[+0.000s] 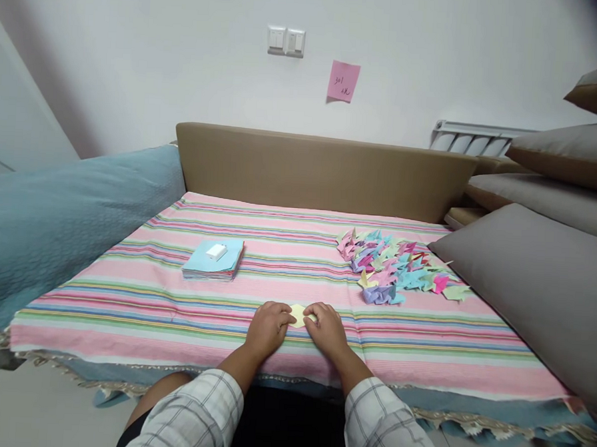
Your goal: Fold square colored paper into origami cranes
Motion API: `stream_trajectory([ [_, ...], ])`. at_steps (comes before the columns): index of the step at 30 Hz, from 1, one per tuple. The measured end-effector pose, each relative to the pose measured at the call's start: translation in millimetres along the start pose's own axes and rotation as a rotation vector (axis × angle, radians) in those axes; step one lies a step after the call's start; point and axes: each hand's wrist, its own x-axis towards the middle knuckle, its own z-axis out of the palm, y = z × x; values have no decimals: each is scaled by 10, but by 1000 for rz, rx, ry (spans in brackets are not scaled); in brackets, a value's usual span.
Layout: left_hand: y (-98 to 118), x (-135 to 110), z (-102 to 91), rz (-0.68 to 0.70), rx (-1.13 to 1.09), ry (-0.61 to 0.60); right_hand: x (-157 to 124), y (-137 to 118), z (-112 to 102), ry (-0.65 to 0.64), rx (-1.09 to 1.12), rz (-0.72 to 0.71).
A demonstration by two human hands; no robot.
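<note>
Near the front of the striped cloth (pixel 281 356), a small piece of pale yellow folded paper (pixel 297 315) lies between my two hands. My left hand (pixel 269 325) pinches its left side between thumb and fingers. The right side is pinched by my right hand (pixel 327 328). Fingers cover both ends of the paper, so its full shape is hidden. Beyond my right hand spreads a pile of folded paper pieces (pixel 396 263) in pink, blue, green, purple and yellow. To the left sits a stack of square coloured paper (pixel 211 264), light blue on top.
A small white object (pixel 216 251) rests on the paper stack. Grey cushions (pixel 535 282) are piled at the right, a blue-covered armrest (pixel 79 212) stands at the left, and a brown backrest (pixel 321 175) runs along the wall. A pink note (pixel 342 82) hangs above.
</note>
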Motion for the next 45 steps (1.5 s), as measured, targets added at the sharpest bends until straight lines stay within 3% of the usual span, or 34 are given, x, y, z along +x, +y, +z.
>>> stream_trajectory([
  [7, 111, -95, -38, 100, 157, 61, -44, 16, 25, 29, -41, -55],
  [15, 168, -151, -26, 382, 224, 31, -72, 21, 24, 53, -16, -98],
  [23, 172, -108, -38, 263, 151, 67, -84, 37, -28, 34, 66, -101],
  [33, 150, -98, -40, 250, 113, 39, -101, 12, 48, 101, -90, -131],
  [45, 123, -87, -49, 134, 16, 38, -152, 9, 19, 100, -55, -172],
])
